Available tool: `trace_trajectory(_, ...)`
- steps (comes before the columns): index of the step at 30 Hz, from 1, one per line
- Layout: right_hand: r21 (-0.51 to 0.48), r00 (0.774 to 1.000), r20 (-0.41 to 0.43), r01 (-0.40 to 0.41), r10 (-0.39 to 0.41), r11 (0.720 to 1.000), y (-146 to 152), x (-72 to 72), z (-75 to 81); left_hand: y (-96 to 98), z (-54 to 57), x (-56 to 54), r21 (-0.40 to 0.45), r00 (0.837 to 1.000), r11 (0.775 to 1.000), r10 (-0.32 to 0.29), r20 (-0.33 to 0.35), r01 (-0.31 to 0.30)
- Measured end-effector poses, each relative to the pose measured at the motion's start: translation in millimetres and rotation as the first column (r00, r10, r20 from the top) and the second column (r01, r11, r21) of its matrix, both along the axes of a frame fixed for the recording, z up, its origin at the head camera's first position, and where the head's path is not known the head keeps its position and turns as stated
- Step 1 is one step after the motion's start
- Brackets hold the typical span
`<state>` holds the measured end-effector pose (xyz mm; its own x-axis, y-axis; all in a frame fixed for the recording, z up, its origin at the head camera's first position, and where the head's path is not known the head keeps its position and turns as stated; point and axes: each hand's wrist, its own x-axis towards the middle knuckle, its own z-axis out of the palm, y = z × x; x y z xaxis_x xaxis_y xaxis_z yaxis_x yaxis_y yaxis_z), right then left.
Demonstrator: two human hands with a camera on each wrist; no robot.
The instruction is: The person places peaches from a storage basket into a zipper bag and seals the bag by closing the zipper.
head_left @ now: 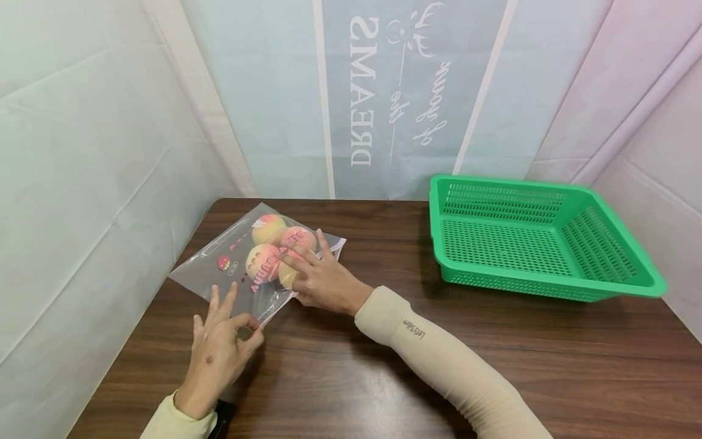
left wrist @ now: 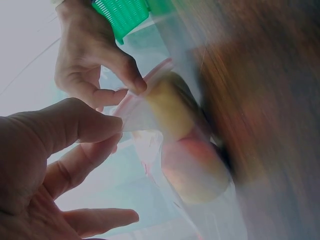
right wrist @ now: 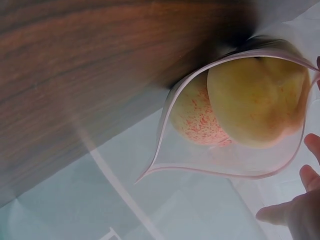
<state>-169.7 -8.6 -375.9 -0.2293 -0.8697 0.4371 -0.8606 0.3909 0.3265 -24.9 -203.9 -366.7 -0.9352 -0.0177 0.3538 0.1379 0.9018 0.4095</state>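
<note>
A translucent printed plastic bag (head_left: 205, 253) lies on the table, holding several pink-and-yellow peaches (head_left: 269, 229). My left hand (head_left: 219, 344) pinches the near edge of its mouth between thumb and index finger, the other fingers spread. Farther right along that same edge is my right hand (head_left: 331, 283), its fingers spread over the peaches. In the left wrist view, the right hand (left wrist: 90, 55) pinches the pink-lined rim of the bag, close to the left thumb (left wrist: 95, 125). The right wrist view looks into the gaping mouth, with a yellow peach (right wrist: 255, 100) just inside.
A green plastic basket (head_left: 510, 286) stands on the right side of the brown wooden table (head_left: 340, 378). Pale cloth hangs at the left, right and back, and the back curtain (head_left: 285, 110) bears mirrored lettering.
</note>
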Motion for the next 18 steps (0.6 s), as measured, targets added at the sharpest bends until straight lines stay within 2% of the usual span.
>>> trace_trajectory(4,-0.014,1.0,-0.003,-0.008,0.008,1.0,0.8,-2.5,-0.7,0.5,-0.5,0.2,0.0,1.0,1.0,-0.002,-0.024,0.002)
trace_trajectory(18,-0.062,0.997,-0.07,-0.047,0.042,0.997,7.2,-7.5,-3.8,-1.0,-3.7,-0.2,0.04,0.999,0.999,-0.019,-0.039,0.021)
